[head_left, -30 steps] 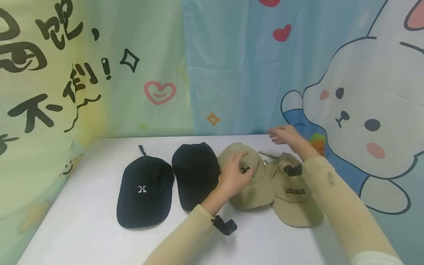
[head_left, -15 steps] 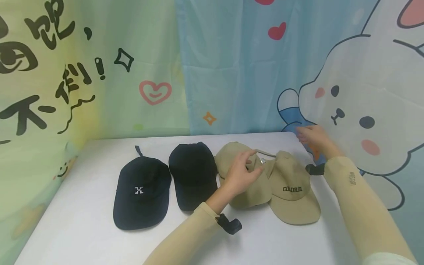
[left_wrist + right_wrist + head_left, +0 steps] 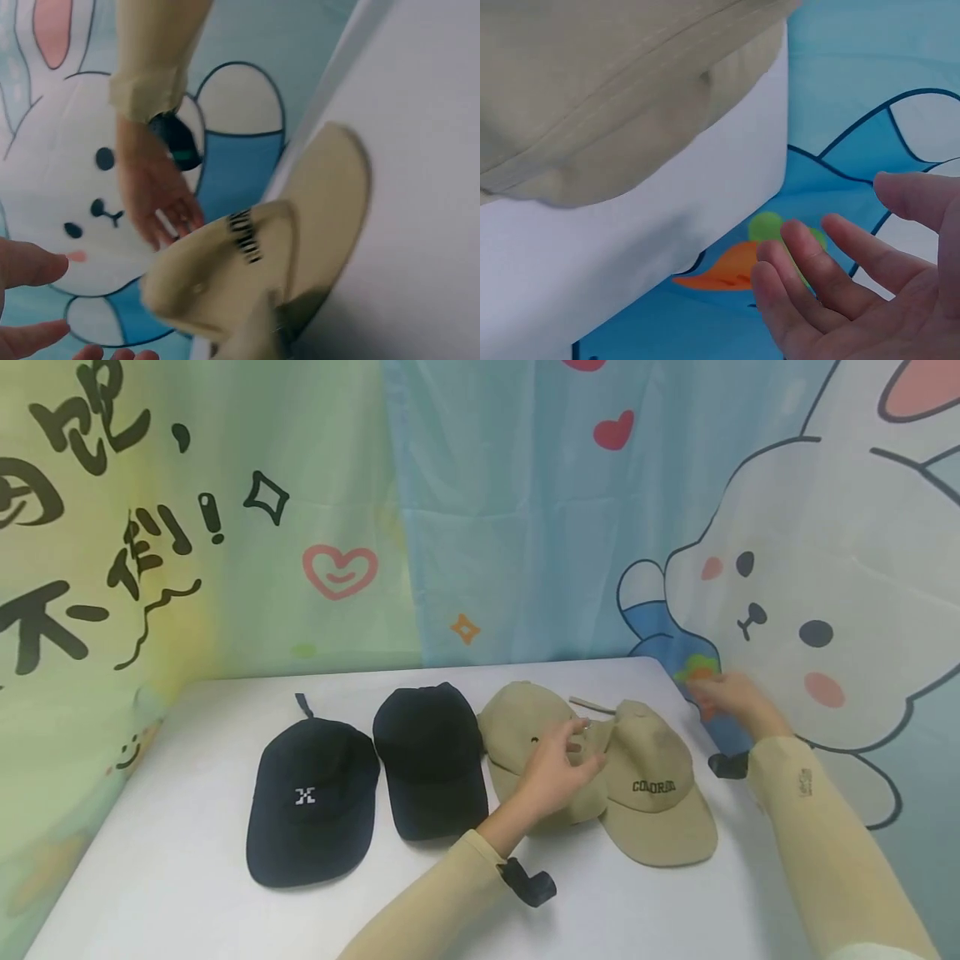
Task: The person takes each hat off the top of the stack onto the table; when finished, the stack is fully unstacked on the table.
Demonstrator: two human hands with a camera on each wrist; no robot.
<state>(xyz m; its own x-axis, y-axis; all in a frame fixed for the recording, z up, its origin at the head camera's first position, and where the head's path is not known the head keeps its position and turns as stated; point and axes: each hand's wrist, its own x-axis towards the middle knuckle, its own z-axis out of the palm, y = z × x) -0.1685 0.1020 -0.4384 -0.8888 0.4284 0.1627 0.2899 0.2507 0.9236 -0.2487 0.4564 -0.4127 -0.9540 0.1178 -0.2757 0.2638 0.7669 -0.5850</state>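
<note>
In the head view my left hand (image 3: pixel 558 768) hovers over a khaki baseball cap (image 3: pixel 519 714), thumb and fingers spread apart, and hides part of its front and brim. Whether it touches this cap I cannot tell. To its right lies a second khaki cap (image 3: pixel 662 831) with dark lettering. My right hand (image 3: pixel 738 697) is past the table's right edge, apart from that cap; in the right wrist view its fingers (image 3: pixel 810 270) are loosely bent with nothing in them. The left wrist view shows the lettered cap (image 3: pixel 330 180) too.
A black cap (image 3: pixel 431 752) and a dark navy cap with a small white emblem (image 3: pixel 311 839) lie on the left of the white table (image 3: pixel 172 860). Behind and beside the table hangs a printed cloth (image 3: pixel 495 527) with a cartoon rabbit.
My right hand has moved right, from behind the lettered cap to beyond the table edge. My left hand has shifted slightly right over the khaki caps. The head view has turned a little right.
</note>
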